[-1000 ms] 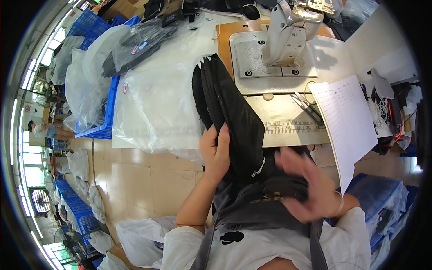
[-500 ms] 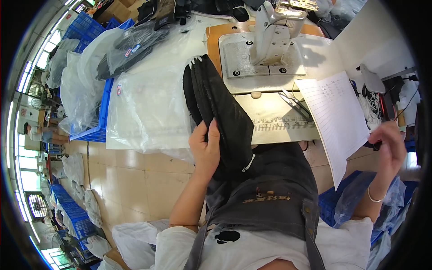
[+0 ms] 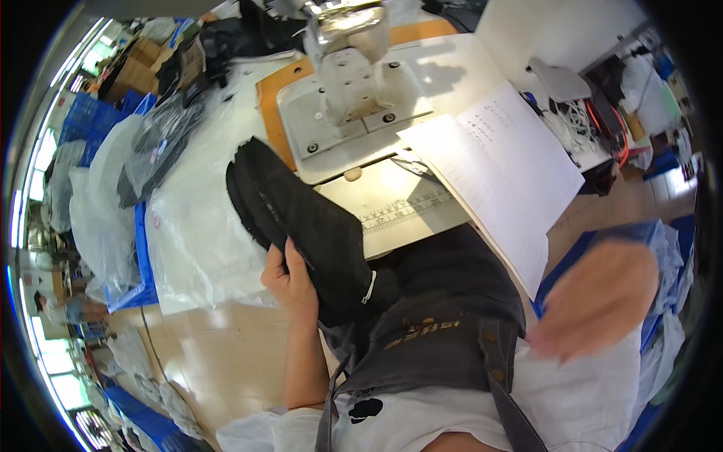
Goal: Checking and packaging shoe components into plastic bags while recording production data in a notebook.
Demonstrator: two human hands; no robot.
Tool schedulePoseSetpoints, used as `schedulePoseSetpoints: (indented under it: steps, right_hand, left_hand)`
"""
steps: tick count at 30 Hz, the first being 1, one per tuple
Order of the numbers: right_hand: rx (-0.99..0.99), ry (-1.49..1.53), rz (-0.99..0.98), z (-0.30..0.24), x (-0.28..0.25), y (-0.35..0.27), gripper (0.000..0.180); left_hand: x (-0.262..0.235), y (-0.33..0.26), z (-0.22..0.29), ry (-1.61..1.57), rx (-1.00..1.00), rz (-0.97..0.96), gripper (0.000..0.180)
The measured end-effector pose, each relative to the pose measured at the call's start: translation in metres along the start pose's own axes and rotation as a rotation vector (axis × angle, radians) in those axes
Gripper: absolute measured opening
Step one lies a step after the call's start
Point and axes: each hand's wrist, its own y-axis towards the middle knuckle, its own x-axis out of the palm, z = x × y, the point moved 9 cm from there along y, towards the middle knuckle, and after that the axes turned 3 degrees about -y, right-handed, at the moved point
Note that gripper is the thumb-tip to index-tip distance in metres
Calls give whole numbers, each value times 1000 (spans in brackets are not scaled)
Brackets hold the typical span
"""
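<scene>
My left hand is closed round the lower left side of a stack of black fabric pieces, thumb on top. The stack is tilted, its layered edges toward the upper left, and a white tie shows at its lower right end. My right hand is raised off to the right, near my shoulder and smeared by motion, so its fingers cannot be read. Nearest to it lies a lined paper pad with handwriting, overhanging the table's front edge. Scissors lie partly under the pad.
A sewing machine stands on the table beyond the stack, with a printed ruler scale in front. Clear plastic bags and a blue crate are at the left. White cables lie in a compartment at the right.
My right hand has come down and inward from beyond the pad's right edge. The view has shifted, so the table things appear farther left. My left hand still holds the stack.
</scene>
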Motion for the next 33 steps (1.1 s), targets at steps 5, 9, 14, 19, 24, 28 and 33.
schedulePoseSetpoints:
  steps: [5,9,14,19,24,28,33]
  right_hand:
    - [1245,-672,699,40,-89,-141,15]
    - [1571,-1139,133,76,-59,-223,16]
    - [1571,-1150,213,112,-53,-234,22]
    - [1572,-1261,256,119,-50,-233,23]
    - [1413,-1239,143,110,-31,-179,39]
    - [1052,-798,402,81,-30,-158,42]
    - [849,-256,686,82,-37,-148,28]
  left_hand:
    - [-15,-5,1,60,41,95,19]
    - [-7,-4,5,2,32,65,23]
    - [-8,-4,0,31,28,32,27]
    - [-5,-4,2,47,52,57,26]
    - [-20,-7,5,84,56,154,21]
    - [-19,-6,-3,189,-50,96,20]
    - [12,5,38,181,249,-92,78]
